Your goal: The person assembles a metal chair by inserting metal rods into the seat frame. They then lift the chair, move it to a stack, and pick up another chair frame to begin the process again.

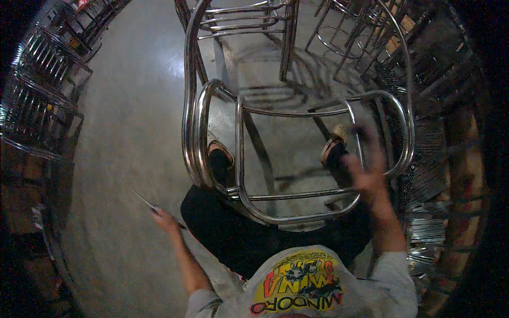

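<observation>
A shiny tubular metal chair frame [241, 143] stands before me, its seat loop close to my knees. Out to the left, away from the frame, my left hand [167, 220] is closed around a thin, pointed metal tool [144, 200]; its exact kind is not clear. Over the right side bar of the seat loop is my right hand [368, 172], smeared by motion. Whether it touches the bar or holds anything cannot be made out.
Metal frames with many bars [45, 58] line the left side. More tubular frames [344, 32] stand at the far right. Bundles of metal tubes [427, 191] lie along the right. My shoes [334, 146] rest on the concrete floor [127, 122] beneath the chair frame.
</observation>
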{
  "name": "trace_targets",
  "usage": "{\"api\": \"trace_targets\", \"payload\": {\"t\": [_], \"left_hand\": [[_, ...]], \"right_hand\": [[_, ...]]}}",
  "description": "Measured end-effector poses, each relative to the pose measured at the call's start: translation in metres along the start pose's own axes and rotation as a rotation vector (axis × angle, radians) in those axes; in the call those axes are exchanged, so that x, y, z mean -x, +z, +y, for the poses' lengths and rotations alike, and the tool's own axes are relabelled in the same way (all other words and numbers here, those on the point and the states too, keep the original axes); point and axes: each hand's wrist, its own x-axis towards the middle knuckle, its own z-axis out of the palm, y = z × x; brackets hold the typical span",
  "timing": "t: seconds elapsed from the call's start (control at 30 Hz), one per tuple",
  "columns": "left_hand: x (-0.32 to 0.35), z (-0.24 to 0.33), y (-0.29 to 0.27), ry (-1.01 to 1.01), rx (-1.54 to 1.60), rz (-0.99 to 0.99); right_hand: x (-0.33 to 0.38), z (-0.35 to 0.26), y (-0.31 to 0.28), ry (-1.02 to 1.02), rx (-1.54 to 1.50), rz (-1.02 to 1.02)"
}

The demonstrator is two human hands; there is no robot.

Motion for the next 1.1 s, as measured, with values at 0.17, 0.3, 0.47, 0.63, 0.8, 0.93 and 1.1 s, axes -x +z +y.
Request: {"api": "trace_targets", "payload": {"t": [0.17, 0.3, 0.47, 0.63, 0.8, 0.93, 1.1], "left_hand": [[0.041, 0.26, 0.016, 0.518, 0.476, -0.199], [0.108, 0.35, 0.085, 0.833, 0.524, -0.386], [0.091, 0.375, 0.112, 0.884, 0.125, -0.425], [0.047, 0.37, 0.103, 0.948, -0.277, -0.37], [0.03, 0.355, 0.105, 0.762, -0.14, -0.563], [0.027, 0.352, 0.109, 0.683, -0.054, -0.611], [0.033, 0.357, 0.104, 0.609, -0.072, -0.612]], "right_hand": [[-0.033, -0.098, 0.133, -0.392, -0.37, -0.586], [-0.044, -0.125, 0.163, -0.52, -0.581, -0.207], [-0.085, -0.091, 0.148, 0.003, -0.497, -0.057], [-0.218, -0.025, 0.129, 0.014, -0.326, 0.206], [-0.295, 0.022, 0.126, 0.023, 0.02, 0.178], [-0.324, 0.01, 0.128, -0.273, -0.115, 0.303], [-0.338, -0.009, 0.12, -0.217, -0.152, 0.246]]}}
